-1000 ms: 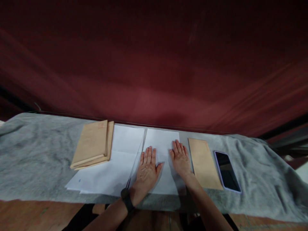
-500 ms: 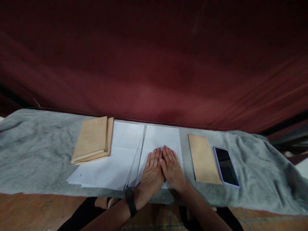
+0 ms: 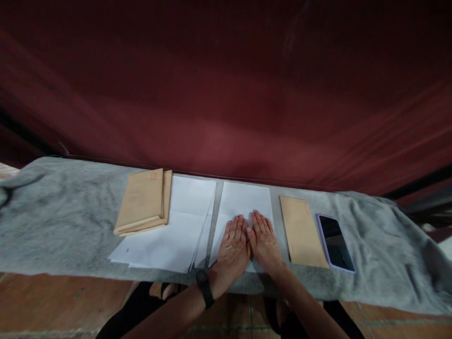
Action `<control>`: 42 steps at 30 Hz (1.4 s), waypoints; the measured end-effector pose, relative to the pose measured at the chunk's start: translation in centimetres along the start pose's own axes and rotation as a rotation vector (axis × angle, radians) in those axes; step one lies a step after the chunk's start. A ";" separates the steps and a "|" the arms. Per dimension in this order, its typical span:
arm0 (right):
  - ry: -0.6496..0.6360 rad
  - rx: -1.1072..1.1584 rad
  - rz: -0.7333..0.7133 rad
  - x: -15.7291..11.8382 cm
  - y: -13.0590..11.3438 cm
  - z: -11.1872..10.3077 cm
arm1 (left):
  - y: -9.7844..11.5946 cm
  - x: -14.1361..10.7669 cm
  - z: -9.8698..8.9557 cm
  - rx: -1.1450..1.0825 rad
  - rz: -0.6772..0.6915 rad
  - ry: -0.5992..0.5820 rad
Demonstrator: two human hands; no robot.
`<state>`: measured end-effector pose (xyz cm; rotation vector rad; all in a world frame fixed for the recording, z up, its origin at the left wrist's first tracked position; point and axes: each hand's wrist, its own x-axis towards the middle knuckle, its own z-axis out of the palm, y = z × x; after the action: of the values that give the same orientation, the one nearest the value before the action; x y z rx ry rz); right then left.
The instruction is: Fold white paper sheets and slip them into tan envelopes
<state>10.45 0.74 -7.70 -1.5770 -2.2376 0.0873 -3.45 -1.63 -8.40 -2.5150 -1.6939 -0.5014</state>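
A white sheet of paper (image 3: 245, 195) lies in front of me, and both my hands rest on its near half. My left hand (image 3: 233, 242) is flat with its fingers stretched forward; a dark band (image 3: 205, 288) circles that wrist. Beside it my right hand (image 3: 264, 240) also lies flat, fingers extended, its thumb close to the left fingers. The hands cover part of the paper beneath them. To the left is a pile of white sheets (image 3: 173, 240), with a stack of brown envelopes (image 3: 141, 197) on its far left part. One brown envelope (image 3: 303, 233) lies right of my hands.
A phone (image 3: 336, 242) in a pale purple case lies right of the single envelope. Everything rests on a grey cloth (image 3: 63, 216) over a long narrow surface. A dark red hanging sheet (image 3: 219, 108) rises behind it. Tiled floor (image 3: 52, 301) shows below.
My right hand has slid a little to the right across the paper, so the fingertips of the two hands are farther apart. The view has shifted slightly.
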 end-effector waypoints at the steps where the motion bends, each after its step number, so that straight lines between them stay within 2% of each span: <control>1: 0.010 0.017 0.009 0.1 -0.2 0.0 | 0.0 0.0 0.1 0.003 0.013 0.004; 9: -0.032 0.054 -0.080 -0.5 -1.7 0.1 | -0.3 -0.3 -0.5 0.060 0.017 0.013; 17: -0.017 -0.079 -0.049 -1.5 -0.3 -0.7 | -1.9 -0.9 -2.3 0.011 -0.090 0.034; 27: 0.042 -0.128 0.027 -2.9 1.9 -0.5 | -3.0 -1.7 -2.4 0.032 -0.102 0.056; 35: 0.059 -0.141 0.059 -3.4 2.5 -0.9 | -3.0 -2.1 -2.6 0.062 -0.123 0.032; 42: 0.116 -0.089 0.072 -3.2 1.9 -1.0 | -2.2 -1.6 -3.2 0.015 -0.121 0.031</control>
<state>13.41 -1.63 -8.23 -1.6648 -2.1222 -0.0825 -6.78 -2.93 -6.11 -2.3924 -1.8392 -0.5319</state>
